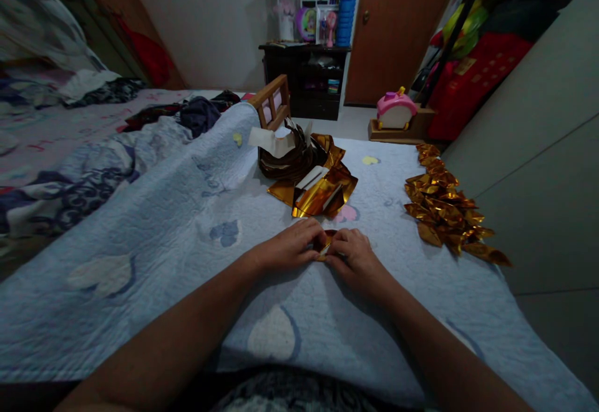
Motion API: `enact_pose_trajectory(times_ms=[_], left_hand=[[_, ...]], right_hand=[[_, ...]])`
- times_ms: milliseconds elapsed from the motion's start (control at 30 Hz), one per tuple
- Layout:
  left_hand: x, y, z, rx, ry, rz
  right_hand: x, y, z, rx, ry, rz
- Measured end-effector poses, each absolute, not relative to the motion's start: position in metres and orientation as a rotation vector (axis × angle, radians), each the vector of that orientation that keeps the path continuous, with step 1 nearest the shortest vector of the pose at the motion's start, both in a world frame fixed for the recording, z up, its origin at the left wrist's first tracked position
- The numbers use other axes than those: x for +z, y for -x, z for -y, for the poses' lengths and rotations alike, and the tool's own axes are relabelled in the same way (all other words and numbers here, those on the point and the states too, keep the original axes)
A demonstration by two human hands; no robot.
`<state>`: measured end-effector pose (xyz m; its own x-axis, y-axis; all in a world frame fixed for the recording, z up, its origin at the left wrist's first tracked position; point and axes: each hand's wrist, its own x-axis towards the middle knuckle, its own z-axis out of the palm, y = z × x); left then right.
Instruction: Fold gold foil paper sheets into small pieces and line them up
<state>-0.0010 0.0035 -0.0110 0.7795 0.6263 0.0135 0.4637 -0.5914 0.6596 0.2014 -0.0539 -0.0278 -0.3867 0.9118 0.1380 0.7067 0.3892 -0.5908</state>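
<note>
Light blue quilted blanket (187, 225) covered everything, with a heap of folded gold foil pieces (444, 209) lying loose at its right and a stack of shiny gold foil sheets (318, 190) mid-blanket. Left hand (290, 246) and right hand (353, 256) pinched a small gold foil piece (326, 241) just below that stack.

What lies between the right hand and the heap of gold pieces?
Only bare quilt, in the head view, between the heap of gold pieces and the right hand, which pinches a gold foil piece with the left hand.
</note>
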Motion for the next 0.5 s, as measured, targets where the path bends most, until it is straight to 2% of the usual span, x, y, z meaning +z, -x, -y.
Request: enact_pose_trajectory(times_ms=[500], left_hand=[[-0.0156,0.0052,-0.0056,0.329,-2.299,-0.767]], right_hand=[[-0.0349,-0.1913,0.0535,0.502,1.517,2.104]])
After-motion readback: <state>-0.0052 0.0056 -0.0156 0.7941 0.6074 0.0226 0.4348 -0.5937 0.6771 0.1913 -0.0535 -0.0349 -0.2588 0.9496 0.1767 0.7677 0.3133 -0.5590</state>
